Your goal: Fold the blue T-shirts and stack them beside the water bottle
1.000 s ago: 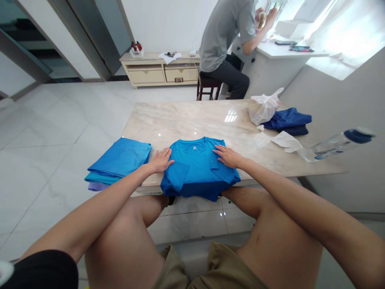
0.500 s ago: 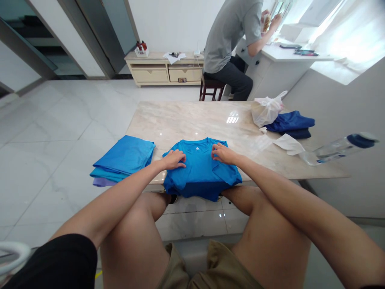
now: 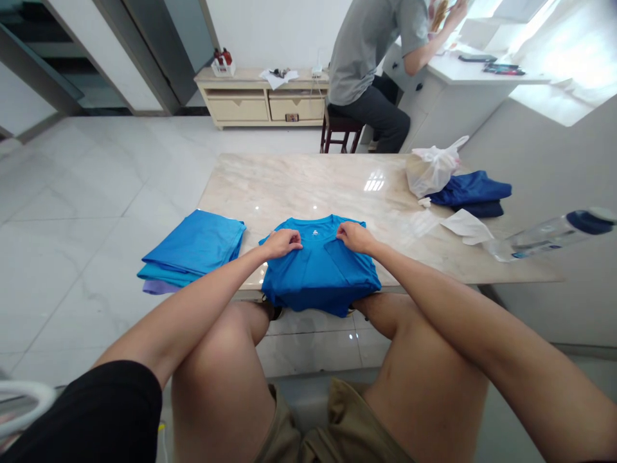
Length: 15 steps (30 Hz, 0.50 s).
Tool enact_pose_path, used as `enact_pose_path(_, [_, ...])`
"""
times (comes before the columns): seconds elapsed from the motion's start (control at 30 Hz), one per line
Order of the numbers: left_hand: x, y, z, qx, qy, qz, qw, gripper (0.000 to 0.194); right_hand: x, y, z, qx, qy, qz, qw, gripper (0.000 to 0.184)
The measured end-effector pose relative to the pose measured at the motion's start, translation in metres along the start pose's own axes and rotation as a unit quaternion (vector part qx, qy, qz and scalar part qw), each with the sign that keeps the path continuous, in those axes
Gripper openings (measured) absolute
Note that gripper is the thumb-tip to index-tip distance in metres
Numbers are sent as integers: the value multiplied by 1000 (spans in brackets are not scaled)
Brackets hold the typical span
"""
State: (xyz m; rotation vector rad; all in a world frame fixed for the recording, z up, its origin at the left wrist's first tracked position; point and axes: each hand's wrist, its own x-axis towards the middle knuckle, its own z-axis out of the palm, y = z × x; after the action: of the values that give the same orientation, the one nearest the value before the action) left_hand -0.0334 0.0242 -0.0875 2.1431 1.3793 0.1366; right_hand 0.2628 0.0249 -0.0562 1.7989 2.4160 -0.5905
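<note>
The bright blue, smooth-fabric shirt [image 3: 321, 276] lies at the near edge of the pale marbled stone worktop [image 3: 299, 180], its round collar [image 3: 308, 221] pointing away from the person and its neck-to-hem axis running straight back toward the knees. Its lower part drops over the edge between the legs, so its full length is hard to judge. The sleeves [image 3: 343, 260] are laid inward across the front. Both hands sit on the upper part, either side of the collar, with most of the shirt on the near side of the grip. The left hand [image 3: 283, 244] and right hand [image 3: 355, 236] each have fingers curled and thumb drawn in, pinching shirt cloth; how much is caught is hidden by the fingers. The small white emblem [image 3: 315, 232] between them is too tiny to read. To the left, a folded stack of blue and purple garments [image 3: 200, 238] is partly covered by the left forearm. Farther right are a crumpled white plastic bag [image 3: 431, 170], folded dark blue cloth [image 3: 475, 188] and a clear bottle with a dark blue cap [image 3: 544, 235]. Beyond, the top edge cuts off a seated person in grey [image 3: 364, 54].
</note>
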Motion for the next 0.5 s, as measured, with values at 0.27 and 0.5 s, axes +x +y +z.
enact_pose_path(0.27, [-16,-26,-24,35,172,-146,974,31,-6,39,6,23,79,71,994,40])
enact_pose_path(0.5, [-46,-52,-36,-15,46,-260,964,37,-8,66,12,49,34,197,979,58])
